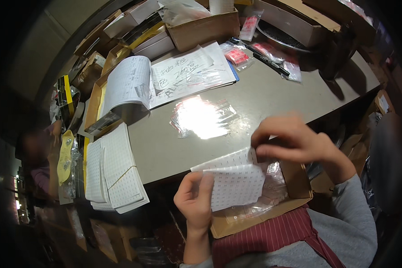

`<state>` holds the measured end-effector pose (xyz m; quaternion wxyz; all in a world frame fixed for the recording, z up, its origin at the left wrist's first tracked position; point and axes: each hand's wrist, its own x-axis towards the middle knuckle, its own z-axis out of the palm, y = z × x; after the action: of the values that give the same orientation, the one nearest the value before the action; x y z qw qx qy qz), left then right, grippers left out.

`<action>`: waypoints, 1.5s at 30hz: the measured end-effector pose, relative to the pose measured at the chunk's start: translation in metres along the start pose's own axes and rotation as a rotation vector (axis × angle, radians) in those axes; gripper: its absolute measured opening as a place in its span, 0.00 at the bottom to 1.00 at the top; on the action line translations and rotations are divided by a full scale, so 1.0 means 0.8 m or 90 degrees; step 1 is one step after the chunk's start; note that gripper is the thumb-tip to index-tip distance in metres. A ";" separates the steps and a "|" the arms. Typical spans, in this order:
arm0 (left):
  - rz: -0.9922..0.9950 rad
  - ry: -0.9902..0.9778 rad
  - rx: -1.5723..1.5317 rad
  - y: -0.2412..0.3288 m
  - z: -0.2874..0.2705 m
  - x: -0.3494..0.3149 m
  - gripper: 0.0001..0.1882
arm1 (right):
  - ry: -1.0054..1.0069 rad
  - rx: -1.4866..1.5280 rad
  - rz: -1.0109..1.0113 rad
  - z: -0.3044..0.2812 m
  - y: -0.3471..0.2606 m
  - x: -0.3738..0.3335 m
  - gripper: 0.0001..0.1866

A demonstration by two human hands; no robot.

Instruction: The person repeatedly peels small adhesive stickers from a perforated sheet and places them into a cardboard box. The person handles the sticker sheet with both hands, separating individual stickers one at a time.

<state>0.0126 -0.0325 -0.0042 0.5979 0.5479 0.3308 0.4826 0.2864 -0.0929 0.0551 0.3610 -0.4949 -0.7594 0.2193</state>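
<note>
My left hand [194, 196] pinches a folded white sheet of small printed labels [236, 185] at its left edge, thumb in front. The sheet bends over so that a second printed face [230, 158] shows behind. At its upper right edge is my right hand [283, 138], slightly blurred, with thumb and forefinger closed together; whatever is between the fingertips is too small to make out. Below the sheet, a cardboard box [297, 181] sits against my striped apron, with clear plastic bags [277, 187] inside. A pile of shiny clear bags [203, 117] lies on the table beyond my hands.
Stacked label sheets [118, 169], one bundle held by a rubber band, lie at the table's left edge. Behind are handwritten papers [187, 73], a curled notepad [127, 82], a marker [271, 64], bags with red contents [237, 57] and several cardboard boxes [203, 31]. Someone sits at far left.
</note>
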 end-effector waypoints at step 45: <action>-0.080 -0.015 0.007 0.001 0.006 -0.002 0.07 | -0.013 0.355 0.245 0.051 0.014 -0.022 0.08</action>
<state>0.0165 -0.0361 -0.0029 0.6279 0.5352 0.3601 0.4354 0.2663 -0.1035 0.0152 0.4266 -0.5092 -0.5667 0.4875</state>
